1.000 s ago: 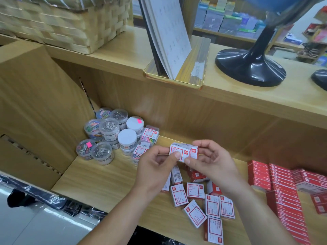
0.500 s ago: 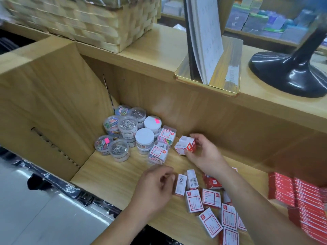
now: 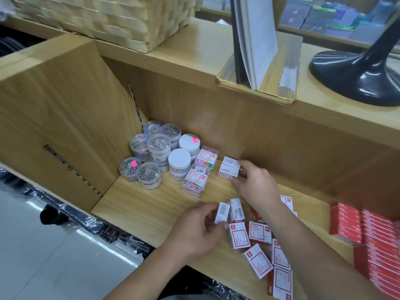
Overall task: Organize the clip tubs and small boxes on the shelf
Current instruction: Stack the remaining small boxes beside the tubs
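Shelf board (image 3: 151, 204), light wood, holding stock as follows. Right hand (image 3: 257, 185): thumb and fingers curled round a pair of stacked boxes (image 3: 229, 169), white with red-framed labels, one atop the other, resting on or just above the board; which, cannot be told. Left hand (image 3: 199, 228): fingertips pinching a single small box (image 3: 221, 213) by its end, barcode face up, tilted. Just beside that box, on the right-hand side, a standing box (image 3: 237, 210) of the same kind. Below and between both wrists: loose boxes (image 3: 259, 232), red-and-white, lying flat at mixed angles, some overlapping. Beyond the left hand, toward the shelf's far corner: clip tubs (image 3: 155, 148), round, clear, clustered and touching, some stacked, two with white lids, two with pink stickers. Between the tubs and the right hand's pair: two clear cases (image 3: 195, 180) of coloured clips, tilted. Outward of the right forearm: red packs (image 3: 368, 234) in rows. On the upper ledge above the hands: woven basket (image 3: 108, 18), gold tray (image 3: 259, 89) with an upright booklet, black stand base (image 3: 357, 79).
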Tool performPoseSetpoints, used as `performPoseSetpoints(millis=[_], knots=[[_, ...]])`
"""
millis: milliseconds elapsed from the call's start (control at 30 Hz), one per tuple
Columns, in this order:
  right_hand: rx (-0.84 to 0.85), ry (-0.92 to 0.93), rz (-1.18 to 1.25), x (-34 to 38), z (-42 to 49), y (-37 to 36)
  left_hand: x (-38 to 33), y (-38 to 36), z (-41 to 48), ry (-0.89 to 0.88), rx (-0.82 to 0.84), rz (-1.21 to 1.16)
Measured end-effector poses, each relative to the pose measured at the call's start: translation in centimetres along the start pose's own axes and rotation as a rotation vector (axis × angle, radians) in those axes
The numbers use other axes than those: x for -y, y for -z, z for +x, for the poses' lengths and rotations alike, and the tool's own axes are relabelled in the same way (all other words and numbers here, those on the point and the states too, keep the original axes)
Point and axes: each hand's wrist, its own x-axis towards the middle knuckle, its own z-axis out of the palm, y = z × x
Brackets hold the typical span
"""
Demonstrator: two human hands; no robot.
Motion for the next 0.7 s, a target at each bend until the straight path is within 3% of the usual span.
performPoseSetpoints(millis=[100, 233, 400, 567, 700], knots=[[-0.001, -0.014, -0.045, -0.2, -0.4, 2.1, -0.1, 0.2, -0.1, -0.031, -0.087, 0.168], [0.056, 0.000, 0.111, -0.9, -1.2, 3.5, 0.4, 0.4, -0.2, -0.106, -0.160, 0.264], [0.154, 0.016, 0.139, -1.0, -1.2, 1.8, 0.8, 0.7, 0.0, -0.111, -0.197, 0.147], [0.110, -0.028, 0.133, -0.4, 0.3, 0.5, -0.5, 2.1, -0.2, 0.028, -0.237, -0.184], [0.053, -0.049, 0.140, -0.4, 1.0, -0.3, -1.0, 2.9, -0.5, 0.034, -0.246, -0.246]])
